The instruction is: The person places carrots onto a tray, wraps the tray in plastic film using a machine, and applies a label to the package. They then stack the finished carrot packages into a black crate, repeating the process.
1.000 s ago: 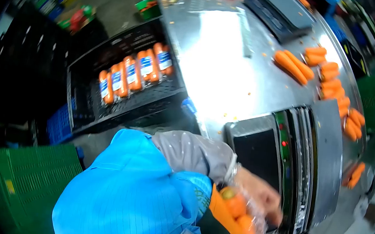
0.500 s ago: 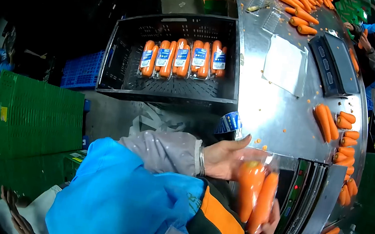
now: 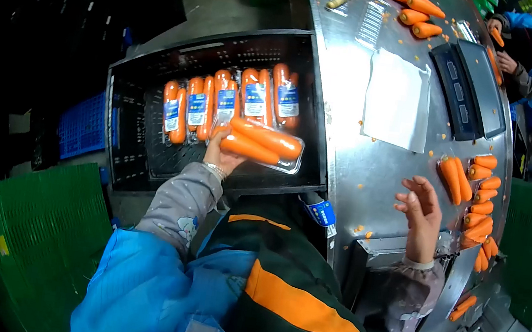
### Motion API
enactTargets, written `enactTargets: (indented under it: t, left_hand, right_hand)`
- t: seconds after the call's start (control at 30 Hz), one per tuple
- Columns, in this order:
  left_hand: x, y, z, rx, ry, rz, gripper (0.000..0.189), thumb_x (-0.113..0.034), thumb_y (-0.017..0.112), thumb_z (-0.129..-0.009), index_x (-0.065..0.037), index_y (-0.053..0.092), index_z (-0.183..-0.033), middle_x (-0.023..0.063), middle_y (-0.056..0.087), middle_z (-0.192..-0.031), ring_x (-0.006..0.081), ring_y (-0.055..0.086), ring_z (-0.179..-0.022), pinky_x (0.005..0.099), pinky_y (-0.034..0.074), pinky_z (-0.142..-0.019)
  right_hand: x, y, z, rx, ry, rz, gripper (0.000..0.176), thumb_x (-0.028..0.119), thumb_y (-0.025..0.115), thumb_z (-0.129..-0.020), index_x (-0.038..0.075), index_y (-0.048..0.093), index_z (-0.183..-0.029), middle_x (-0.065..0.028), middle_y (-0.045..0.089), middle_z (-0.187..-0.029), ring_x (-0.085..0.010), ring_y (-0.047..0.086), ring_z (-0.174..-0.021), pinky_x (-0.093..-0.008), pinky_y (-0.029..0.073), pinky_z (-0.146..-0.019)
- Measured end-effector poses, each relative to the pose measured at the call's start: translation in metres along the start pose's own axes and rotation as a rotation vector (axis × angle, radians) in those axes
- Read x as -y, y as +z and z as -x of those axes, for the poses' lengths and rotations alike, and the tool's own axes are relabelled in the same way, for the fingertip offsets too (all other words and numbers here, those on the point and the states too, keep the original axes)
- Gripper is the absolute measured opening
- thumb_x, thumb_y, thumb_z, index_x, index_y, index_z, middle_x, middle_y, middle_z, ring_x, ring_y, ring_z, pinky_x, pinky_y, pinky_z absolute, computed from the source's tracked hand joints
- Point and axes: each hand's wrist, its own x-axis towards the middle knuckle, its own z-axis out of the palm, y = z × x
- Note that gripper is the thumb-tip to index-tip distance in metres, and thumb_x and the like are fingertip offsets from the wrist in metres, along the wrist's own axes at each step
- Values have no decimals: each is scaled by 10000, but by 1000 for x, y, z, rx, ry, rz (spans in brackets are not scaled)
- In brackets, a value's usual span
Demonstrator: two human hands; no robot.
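In the head view, my left hand grips one end of a clear pack of carrots. This pack is tilted sideways over the near side of a black crate, and no label shows on its visible face. Inside the crate, several packs of carrots with blue-and-white labels stand in a row just beyond it. My right hand is raised empty, fingers apart and slightly curled, above the near end of the metal table.
A label roll hangs by the table's corner. On the table lie a white sheet, a dark scale-like device and loose carrots. Across it, a co-worker's hand shows. Green crates stand at left.
The pack of carrots has gone from between both hands at the right to over the crate, in my left hand. My right hand has let go and risen. The view has shifted.
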Motion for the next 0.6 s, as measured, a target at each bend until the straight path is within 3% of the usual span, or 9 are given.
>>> enactTargets:
  t: [0.1,0.17,0.27,0.3,0.33,0.37,0.43,0.5,0.6]
  left_hand:
    - [24,-13,-32,-118,-10,29,531,-196,637,-779,-17,436,-1237,181,492,-1250,368,454,-1188,534,349,-1015]
    - [30,-27,-57,-57,-77,-5,513,-181,633,-775,-21,443,-1224,177,504,-1235,368,473,-1167,539,348,-1015]
    - [27,-29,-58,-190,-192,-205,453,-155,628,-757,-29,478,-1165,160,535,-1204,315,526,-1118,497,376,-995]
    - [30,-54,-71,-243,-187,-282,329,-148,617,-753,-34,536,-1051,138,609,-1018,291,594,-971,455,452,-909]
    - [28,-119,-112,-281,-308,-421,261,-144,616,-745,-40,552,-976,121,602,-897,284,600,-875,444,480,-851]
    - [33,-163,-145,-322,-418,-560,195,-140,615,-738,-45,568,-902,104,595,-777,277,606,-779,433,509,-793]
    - [34,-106,-106,-484,-343,-616,106,-130,614,-728,-61,558,-786,84,523,-650,257,566,-644,396,526,-674]
    - [29,-86,-92,-511,-330,-725,141,-154,631,-720,-61,553,-793,72,519,-666,250,560,-644,379,515,-651]
    - [15,-89,-84,-594,-268,-970,162,-212,628,-742,-95,567,-836,46,543,-727,222,567,-664,370,498,-616]
  right_hand:
    - [-1,-44,-21,-140,130,-66,291,107,568,-892,39,520,-1171,-63,593,-1062,-144,603,-845,-227,497,-652]
    - [-11,-83,-34,-255,164,-1,293,106,575,-889,45,521,-1171,-51,595,-1051,-137,603,-830,-213,491,-644]
    - [-28,-158,-52,-414,137,223,369,112,633,-836,44,517,-1180,-56,595,-1046,-142,600,-841,-249,496,-677]
    - [-36,-183,-58,-478,123,346,421,121,666,-806,37,511,-1188,-61,594,-1048,-153,600,-851,-267,501,-702]
    - [-49,-212,-66,-490,73,529,512,136,710,-745,29,500,-1200,-92,585,-1077,-196,593,-910,-306,496,-760]
    - [-64,-238,-73,-490,26,709,604,150,755,-685,21,488,-1211,-122,576,-1105,-239,586,-969,-346,491,-819]
    - [-84,-272,-84,-414,-30,1240,782,169,807,-583,23,441,-1259,-192,515,-1203,-320,519,-1104,-395,444,-917]
    - [-84,-270,-94,-286,85,1453,1004,207,826,-542,63,282,-1373,-182,440,-1301,-343,467,-1168,-410,407,-961]
    - [-77,-263,-127,-176,257,1542,1097,222,859,-518,59,223,-1397,-177,370,-1365,-332,382,-1254,-402,345,-1028]
